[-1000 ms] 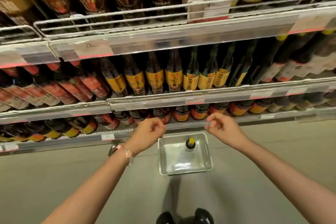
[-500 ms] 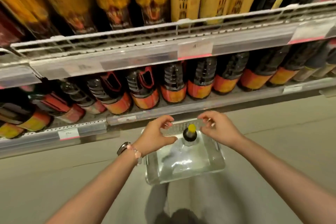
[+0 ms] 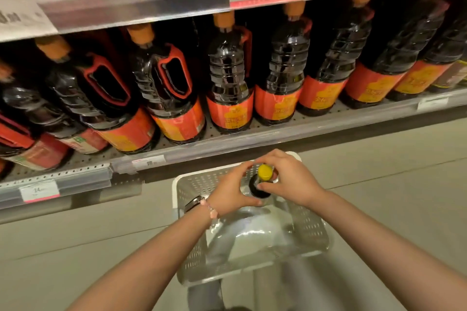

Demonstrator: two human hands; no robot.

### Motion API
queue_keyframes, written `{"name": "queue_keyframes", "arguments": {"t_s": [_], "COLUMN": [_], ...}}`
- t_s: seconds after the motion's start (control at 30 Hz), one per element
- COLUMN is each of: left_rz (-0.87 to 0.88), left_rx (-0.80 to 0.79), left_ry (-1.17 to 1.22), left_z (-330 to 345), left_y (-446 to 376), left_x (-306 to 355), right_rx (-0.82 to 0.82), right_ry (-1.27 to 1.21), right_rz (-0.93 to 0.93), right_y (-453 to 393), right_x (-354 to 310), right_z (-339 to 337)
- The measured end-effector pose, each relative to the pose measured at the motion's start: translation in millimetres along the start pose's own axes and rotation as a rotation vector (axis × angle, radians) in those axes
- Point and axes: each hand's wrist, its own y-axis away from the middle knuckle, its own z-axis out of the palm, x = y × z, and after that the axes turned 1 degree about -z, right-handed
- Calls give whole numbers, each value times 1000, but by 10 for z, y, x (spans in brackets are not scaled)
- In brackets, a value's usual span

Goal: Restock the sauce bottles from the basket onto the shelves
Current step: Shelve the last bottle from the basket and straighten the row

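Below the bottom shelf (image 3: 252, 137) with its dark, red-labelled jugs (image 3: 230, 78), my left hand (image 3: 231, 190) and right hand (image 3: 290, 179) both grip the one yellow-capped sauce bottle (image 3: 261, 183) standing upright in the white perforated basket (image 3: 310, 232) on the floor (image 3: 75, 247).

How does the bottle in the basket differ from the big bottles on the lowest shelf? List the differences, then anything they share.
Cap: the basket bottle has a yellow cap; the shelf bottles have orange caps.
Place: the basket bottle stands in the white perforated basket on the floor; the shelf bottles stand in a row on the shelf.
Contact: the left hand and right hand grip the basket bottle; nobody touches the shelf bottles.
Shared: both hold dark liquid.
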Motion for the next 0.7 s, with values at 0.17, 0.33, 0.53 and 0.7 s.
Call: {"name": "queue_keyframes", "arguments": {"t_s": [0.17, 0.33, 0.53, 0.7], "left_rz": [25, 37, 70, 89], "left_rx": [-3, 73, 62, 38], "left_ry": [-1, 31, 94, 142], "left_z": [150, 202, 161, 21], "left_y": [-173, -220, -163, -63], "left_x": [-79, -43, -2, 142], "right_rx": [22, 14, 33, 40], "right_ry": [17, 30, -3, -10], "right_rz": [-20, -47, -69, -116], "right_y": [-76, -68, -38, 22], "right_x": [57, 67, -1, -175], "right_z": [93, 59, -49, -257]}}
